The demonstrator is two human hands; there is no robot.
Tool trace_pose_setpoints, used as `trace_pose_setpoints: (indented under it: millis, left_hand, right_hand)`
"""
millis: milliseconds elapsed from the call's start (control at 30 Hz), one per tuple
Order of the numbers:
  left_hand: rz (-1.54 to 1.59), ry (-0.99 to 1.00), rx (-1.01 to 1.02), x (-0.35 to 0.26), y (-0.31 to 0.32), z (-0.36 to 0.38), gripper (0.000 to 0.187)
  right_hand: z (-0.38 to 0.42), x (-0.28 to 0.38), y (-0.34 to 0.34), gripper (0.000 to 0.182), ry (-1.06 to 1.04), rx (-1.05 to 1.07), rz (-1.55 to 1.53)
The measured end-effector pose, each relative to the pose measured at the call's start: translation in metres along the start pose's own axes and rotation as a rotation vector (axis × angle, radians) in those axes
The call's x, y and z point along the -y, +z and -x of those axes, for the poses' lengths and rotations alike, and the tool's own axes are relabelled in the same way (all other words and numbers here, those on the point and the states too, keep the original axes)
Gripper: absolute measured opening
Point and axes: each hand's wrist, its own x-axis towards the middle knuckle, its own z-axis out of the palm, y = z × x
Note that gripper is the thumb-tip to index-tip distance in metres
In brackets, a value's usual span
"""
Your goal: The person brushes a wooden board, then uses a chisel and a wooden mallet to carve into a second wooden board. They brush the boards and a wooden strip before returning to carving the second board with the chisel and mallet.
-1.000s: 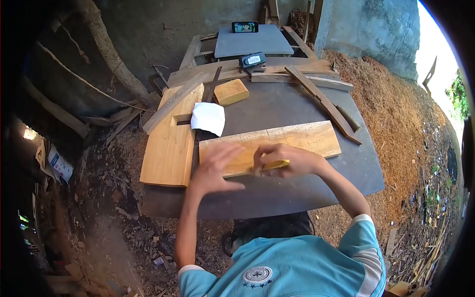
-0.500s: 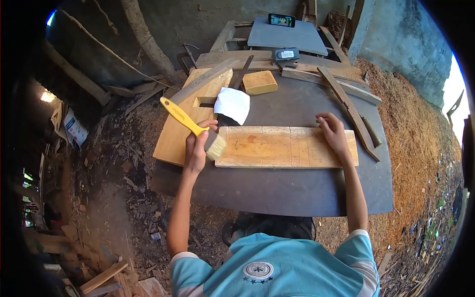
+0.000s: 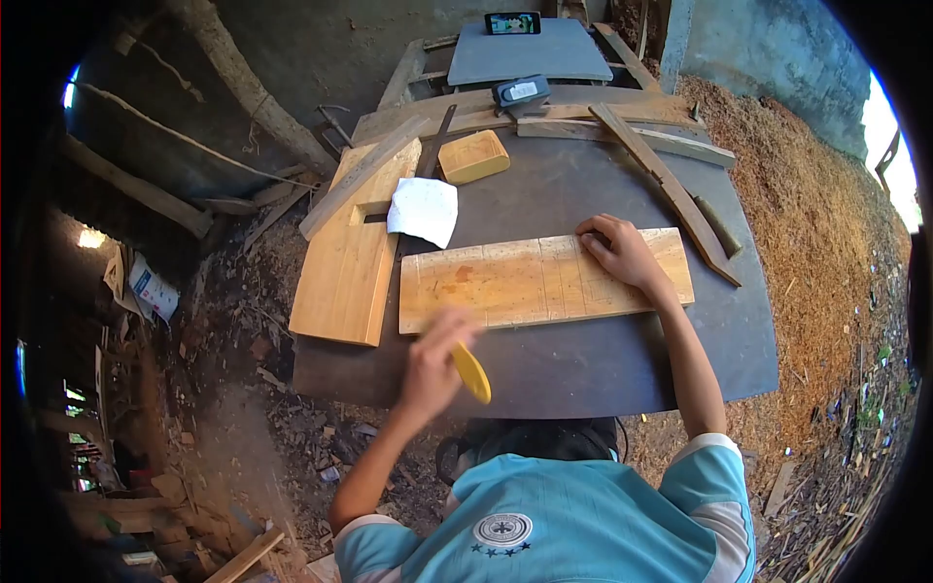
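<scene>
My left hand, blurred by motion, is closed around a paintbrush with a yellow handle at the near left corner of a wooden board. The handle's end points down toward my body, and the bristles are hidden. The flat board has pencil lines across it and brownish stains on its left part. My right hand lies over the board's right half, fingers curled at its far edge. A folded white cloth or paper sits just beyond the board's left end.
Left of the board lies a thick plank with a cut-out slot. Farther back are a yellowish wooden block, a dark box with a white label and wooden strips. A phone stands on a grey panel. Sawdust covers the ground at right.
My left hand has swung down and toward me, turning the paintbrush so its handle points nearward. The board now sits slightly tilted, and my right hand has shifted left along its far edge.
</scene>
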Motion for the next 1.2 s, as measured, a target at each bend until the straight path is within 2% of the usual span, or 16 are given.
trace_pose_setpoints:
  millis: [33,100,133,367,400,500,600,633,733,767,833,867,967,1100,1133,1200]
  left_hand:
    - [0.184,-0.102,0.016,-0.020,0.005,0.002,0.015]
    - [0.304,-0.221,-0.245,-0.014,0.016,-0.002,0.012]
    - [0.029,-0.209,-0.336,-0.001,0.008,-0.007,0.012]
    - [0.221,-0.181,-0.102,0.007,0.019,-0.017,0.018]
    - [-0.266,-0.089,-0.184,0.011,0.007,-0.026,0.019]
    - [-0.198,0.032,-0.049,0.011,0.015,-0.023,0.009]
    - [0.615,-0.300,0.108,-0.007,-0.002,-0.021,0.012]
    - [0.617,-0.321,-0.155,-0.003,-0.002,-0.029,0.015]
    - [-0.021,-0.215,-0.237,0.043,-0.011,-0.032,0.014]
    - [0.120,-0.172,-0.087,0.044,0.003,-0.025,0.017]
    - [0.212,0.166,0.311,0.015,-0.001,-0.024,0.017]
    - [0.258,-0.023,0.342,0.007,-0.007,-0.023,0.016]
    - [0.105,-0.246,-0.308,0.041,-0.007,-0.047,0.013]
    - [-0.049,0.019,-0.013,0.062,-0.002,-0.028,0.015]
    - [0.332,-0.129,0.171,0.036,-0.012,-0.030,0.014]
    - [0.398,-0.216,-0.059,0.027,-0.011,-0.040,0.013]
  right_hand:
    - [0.000,-0.001,0.000,0.015,-0.013,-0.003,-0.004]
    - [0.001,-0.002,0.000,0.015,-0.019,-0.008,-0.005]
    - [0.001,-0.002,0.000,0.015,-0.013,-0.007,-0.004]
    - [0.001,-0.006,0.002,0.014,-0.036,-0.016,-0.014]
    - [0.002,-0.003,0.001,0.015,-0.027,-0.017,-0.010]
    - [0.002,-0.004,0.002,0.016,-0.034,-0.030,-0.010]
    - [0.000,-0.006,0.001,0.016,-0.050,-0.031,0.000]
    - [0.001,-0.006,0.003,0.016,-0.051,-0.028,-0.001]
    - [0.002,-0.002,0.004,0.015,-0.034,-0.052,0.023]
    - [0.001,-0.002,0.004,0.015,-0.046,-0.050,0.019]
    - [0.002,-0.005,0.002,0.016,-0.074,-0.035,0.031]
    - [0.002,-0.004,0.002,0.016,-0.073,-0.040,0.033]
    - [0.003,0.000,0.001,0.014,-0.014,-0.004,0.024]
    - [0.004,-0.001,0.002,0.015,-0.064,-0.038,0.069]
    - [0.004,0.000,0.000,0.015,-0.085,-0.048,0.048]
    - [0.001,-0.003,0.000,0.015,-0.080,-0.051,0.045]
